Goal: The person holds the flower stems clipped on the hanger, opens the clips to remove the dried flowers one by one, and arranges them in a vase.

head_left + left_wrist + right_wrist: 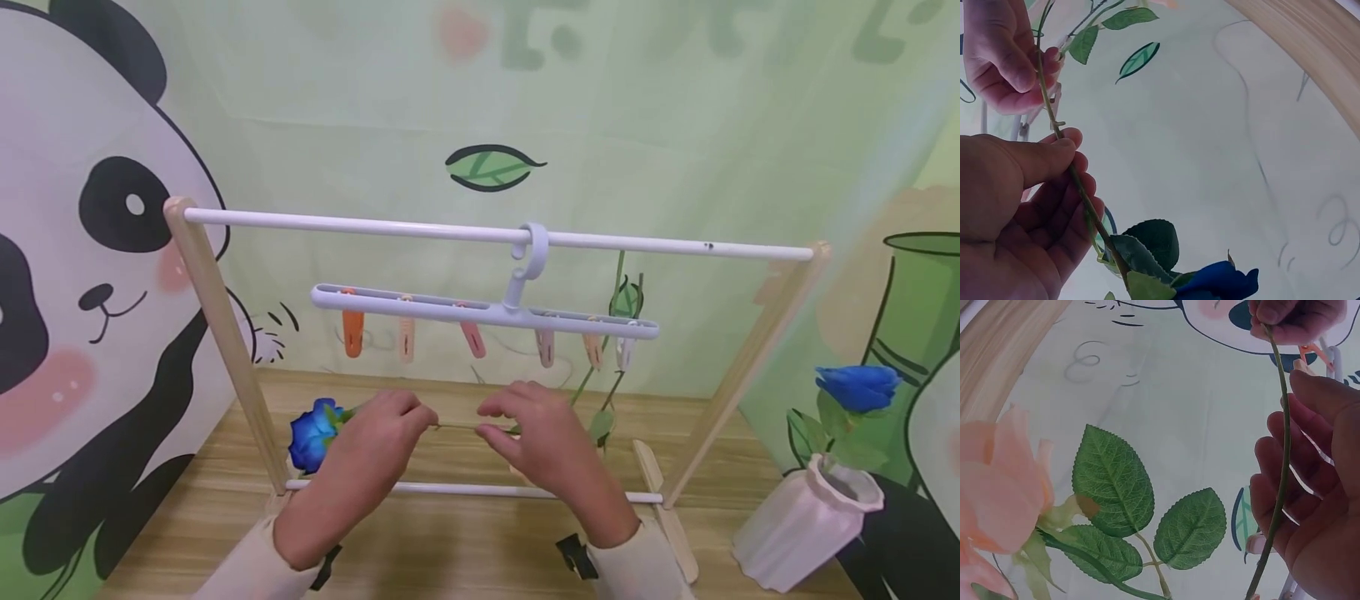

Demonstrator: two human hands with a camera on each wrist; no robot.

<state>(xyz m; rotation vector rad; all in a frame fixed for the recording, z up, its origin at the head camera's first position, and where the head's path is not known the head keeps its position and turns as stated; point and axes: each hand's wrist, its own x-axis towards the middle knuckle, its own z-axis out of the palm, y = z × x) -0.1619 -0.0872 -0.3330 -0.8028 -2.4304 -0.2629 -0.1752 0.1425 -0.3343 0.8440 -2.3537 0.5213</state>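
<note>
My left hand [375,446] pinches the green stem of an artificial blue rose [313,437] between thumb and fingers; the bloom lies left of that hand. In the left wrist view the stem [1099,226] crosses the palm and runs on toward my right hand [543,442]. There the thumb and fingers stand apart, and in the right wrist view the stem [1285,440] passes across the loosely bent fingers. A peach rose [997,475] with serrated leaves [1113,484] shows near the right hand; its full stem cannot be traced.
A wooden rack [705,417] has a white top bar [360,223]. From it hangs a lavender hanger [420,307] with several clips [352,333]. At right, a tilted-looking pale vase [810,525] holds another blue rose [858,387]. A panda-print backdrop [360,108] stands behind.
</note>
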